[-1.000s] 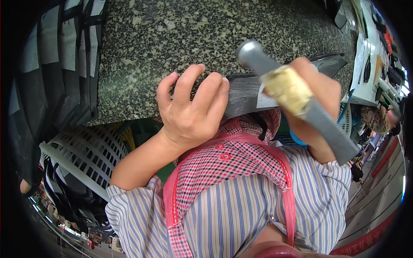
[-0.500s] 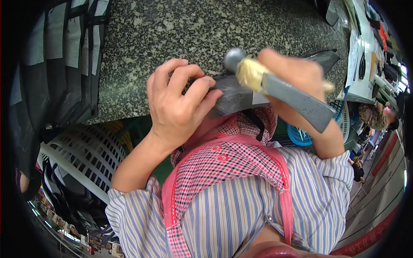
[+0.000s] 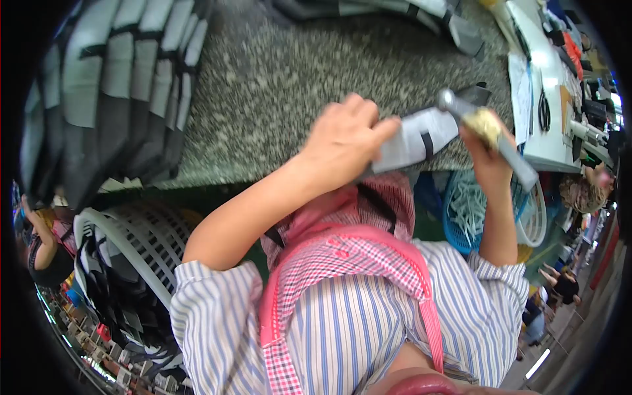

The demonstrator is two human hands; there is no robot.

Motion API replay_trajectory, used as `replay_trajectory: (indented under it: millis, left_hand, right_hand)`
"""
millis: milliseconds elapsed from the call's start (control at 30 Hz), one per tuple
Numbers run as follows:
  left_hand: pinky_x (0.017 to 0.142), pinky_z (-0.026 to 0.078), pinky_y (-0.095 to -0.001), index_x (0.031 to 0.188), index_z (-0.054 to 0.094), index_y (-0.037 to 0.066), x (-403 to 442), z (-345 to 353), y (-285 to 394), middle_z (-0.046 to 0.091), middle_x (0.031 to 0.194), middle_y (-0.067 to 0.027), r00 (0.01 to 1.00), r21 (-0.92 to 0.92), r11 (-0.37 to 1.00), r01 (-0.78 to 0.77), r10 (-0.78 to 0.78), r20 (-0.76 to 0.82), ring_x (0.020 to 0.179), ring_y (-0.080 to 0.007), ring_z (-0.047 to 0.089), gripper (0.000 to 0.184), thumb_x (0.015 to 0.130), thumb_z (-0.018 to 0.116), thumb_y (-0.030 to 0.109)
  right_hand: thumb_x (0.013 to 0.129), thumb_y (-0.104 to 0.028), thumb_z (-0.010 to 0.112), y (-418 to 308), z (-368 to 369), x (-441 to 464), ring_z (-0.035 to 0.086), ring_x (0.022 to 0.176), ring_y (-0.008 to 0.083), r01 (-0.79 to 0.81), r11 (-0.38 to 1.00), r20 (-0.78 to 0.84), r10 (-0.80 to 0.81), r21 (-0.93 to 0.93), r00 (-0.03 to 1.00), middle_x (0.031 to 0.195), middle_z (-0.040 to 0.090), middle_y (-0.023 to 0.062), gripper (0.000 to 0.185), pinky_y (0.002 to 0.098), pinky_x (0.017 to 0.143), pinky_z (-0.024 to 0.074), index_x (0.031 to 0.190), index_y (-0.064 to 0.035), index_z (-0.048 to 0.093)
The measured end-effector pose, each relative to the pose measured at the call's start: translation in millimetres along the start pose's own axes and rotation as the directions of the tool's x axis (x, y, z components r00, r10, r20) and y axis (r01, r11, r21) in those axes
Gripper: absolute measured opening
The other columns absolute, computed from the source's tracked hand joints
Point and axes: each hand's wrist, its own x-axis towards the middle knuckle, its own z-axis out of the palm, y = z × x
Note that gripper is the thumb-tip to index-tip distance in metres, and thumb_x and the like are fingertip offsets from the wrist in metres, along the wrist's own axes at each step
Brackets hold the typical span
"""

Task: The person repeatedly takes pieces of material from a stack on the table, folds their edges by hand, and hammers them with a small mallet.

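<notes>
A grey and black piece (image 3: pixel 411 141) with a pale face and a small black band lies at the front edge of the speckled stone table (image 3: pixel 257 99). My left hand (image 3: pixel 345 141) is over its left end, with the thumb against it and the fingers curled; the hand is blurred. In my right hand (image 3: pixel 488 148) is a hammer (image 3: pixel 490 131) with a rounded metal head and yellow wrapping, held above the piece's right end. A dark tip of material shows behind the hammer head.
Many grey and black pieces (image 3: pixel 118 85) overlap at the table's left. More pieces (image 3: pixel 461 33) lie at the far edge. Below the table are a white basket (image 3: pixel 125 243) of dark pieces and a blue basket (image 3: pixel 461 210) of pale strips. People (image 3: pixel 46 243) are in the background.
My left hand has moved right onto the piece, which now shows a pale face and black band. The hammer has shifted right, away from my left hand. The view has shifted too.
</notes>
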Motion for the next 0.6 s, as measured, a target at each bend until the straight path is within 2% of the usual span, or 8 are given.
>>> replay_trajectory:
  millis: [100, 200, 267, 300, 367, 433, 533, 600]
  left_hand:
    - [0.077, 0.049, -0.0418, 0.116, 0.062, 0.016, 33.4, -40.8, -2.9, 0.055, 0.09, -0.0096, 0.961, -0.351, 0.933, 0.083, 0.018, 0.276, 0.084, -0.0295, 0.06, 0.042, 0.076, 0.07, 0.007]
    - [0.079, 0.049, -0.0359, 0.109, 0.067, 0.006, 31.1, -158.1, -25.3, 0.064, 0.088, -0.0118, 0.992, -0.121, 0.986, -0.115, 0.109, -0.058, 0.083, -0.0267, 0.059, 0.04, 0.069, 0.068, 0.001]
    - [0.074, 0.047, -0.0236, 0.115, 0.066, 0.005, 6.1, -245.6, -33.0, 0.065, 0.086, -0.0009, 0.923, 0.152, 0.971, 0.183, -0.116, -0.368, 0.08, -0.01, 0.057, 0.042, 0.074, 0.062, -0.005]
    - [0.07, 0.043, -0.0188, 0.12, 0.065, 0.007, -19.9, -286.2, -53.0, 0.06, 0.085, 0.0032, 0.838, 0.058, 0.928, 0.369, -0.305, -0.453, 0.077, -0.005, 0.052, 0.044, 0.078, 0.061, -0.006]
    - [0.067, 0.045, -0.0299, 0.123, 0.064, 0.013, -86.3, -346.4, -111.5, 0.052, 0.074, -0.0046, 0.678, 0.316, 0.627, 0.711, -0.495, -0.544, 0.07, -0.0145, 0.053, 0.052, 0.072, 0.071, 0.009]
    - [0.077, 0.048, -0.0361, 0.126, 0.062, 0.024, -107.0, -327.9, -112.8, 0.056, 0.084, -0.0124, 0.678, 0.498, 0.464, 0.733, -0.436, -0.592, 0.081, -0.0274, 0.06, 0.055, 0.073, 0.074, 0.013]
    - [0.084, 0.046, -0.0402, 0.119, 0.064, 0.021, -81.7, -302.8, -73.4, 0.059, 0.102, -0.009, 0.714, 0.733, 0.036, 0.68, -0.262, -0.649, 0.097, -0.0315, 0.056, 0.044, 0.077, 0.071, 0.013]
    - [0.084, 0.046, -0.0405, 0.113, 0.066, 0.015, -52.2, -286.7, -62.2, 0.06, 0.103, -0.0092, 0.769, 0.757, 0.174, 0.63, -0.003, -0.64, 0.095, -0.0302, 0.057, 0.036, 0.077, 0.069, 0.011]
  right_hand:
    - [0.079, -0.003, 0.071, -0.3, -13.2, -20.4, 0.051, 0.06, 0.0087, 0.018, 0.997, -0.098, -0.01, 0.076, 0.995, 0.068, 0.056, 0.0034, 0.014, 0.0254, 0.055, 0.0415, 0.083, -0.0001, 0.058]
    - [0.081, -0.004, 0.07, 3.8, -21.7, -27.3, 0.047, 0.057, 0.0071, -0.079, 0.977, -0.06, 0.093, 0.198, 0.994, 0.065, 0.052, 0.0007, 0.015, 0.0249, 0.051, 0.0364, 0.08, -0.0006, 0.056]
    - [0.082, -0.007, 0.071, 13.7, -18.7, -22.6, 0.045, 0.057, 0.0066, -0.088, 0.954, -0.059, 0.109, 0.285, 0.992, 0.065, 0.052, -0.0004, 0.016, 0.0243, 0.05, 0.0342, 0.08, -0.0003, 0.057]
    - [0.083, -0.008, 0.071, 18.2, -13.6, -18.7, 0.045, 0.057, 0.0064, -0.046, 0.957, -0.081, 0.073, 0.288, 0.994, 0.066, 0.052, -0.0006, 0.016, 0.0243, 0.05, 0.0342, 0.08, -0.0004, 0.057]
    - [0.081, -0.009, 0.073, 20.8, -4.8, -12.7, 0.048, 0.055, 0.0093, -0.047, 0.952, -0.072, 0.072, 0.303, 0.995, 0.065, 0.054, 0.0012, 0.018, 0.0257, 0.051, 0.0369, 0.079, -0.0014, 0.057]
    - [0.079, -0.01, 0.074, 16.1, -1.3, -3.3, 0.053, 0.054, 0.0153, 0.017, 0.974, -0.007, -0.016, 0.226, 1.0, 0.064, 0.055, 0.0044, 0.018, 0.0274, 0.051, 0.0396, 0.079, -0.0024, 0.057]
    - [0.078, -0.018, 0.075, 5.2, 3.9, 5.1, 0.06, 0.058, 0.0294, 0.108, 0.987, 0.048, -0.115, 0.12, 0.992, 0.066, 0.058, 0.0109, 0.021, 0.0334, 0.053, 0.0451, 0.079, -0.0064, 0.058]
    - [0.079, -0.023, 0.074, 0.1, 2.3, 7.9, 0.06, 0.059, 0.0307, 0.107, 0.989, 0.055, -0.113, 0.103, 0.992, 0.066, 0.058, 0.0112, 0.022, 0.0355, 0.053, 0.0459, 0.079, -0.008, 0.058]
